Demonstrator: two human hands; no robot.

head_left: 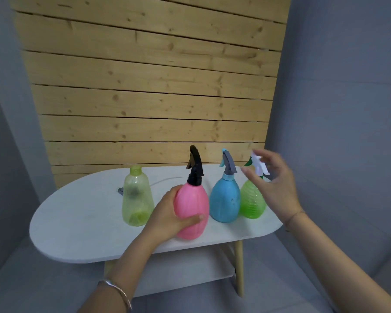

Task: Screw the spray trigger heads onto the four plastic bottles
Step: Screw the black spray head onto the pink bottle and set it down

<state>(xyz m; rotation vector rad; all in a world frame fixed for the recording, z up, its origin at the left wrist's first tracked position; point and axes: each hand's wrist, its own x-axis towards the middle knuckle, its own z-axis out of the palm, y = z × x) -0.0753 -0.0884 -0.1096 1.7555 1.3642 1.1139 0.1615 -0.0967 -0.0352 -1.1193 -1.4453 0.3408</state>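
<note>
Your left hand (167, 213) grips the pink bottle (191, 206) on the table (77, 222). The grip of your right hand (273, 184) is open, fingers spread near the green bottle's (251, 204) white trigger head (260, 166).

Four plastic bottles stand upright in a row across the desk (77, 233). Toward the left end, the translucent yellow-green bottle (137, 197) has a bare, open neck with no head on it. Next, nearest the front edge, the pink bottle (191, 213) carries a black trigger head (195, 166). Just right of it, the blue bottle (225, 199) wears a grey trigger head (228, 163) with a pale blue nozzle. By the right end, the ribbed green bottle (251, 199) bears a white trigger head (259, 166), partly hidden.
</note>
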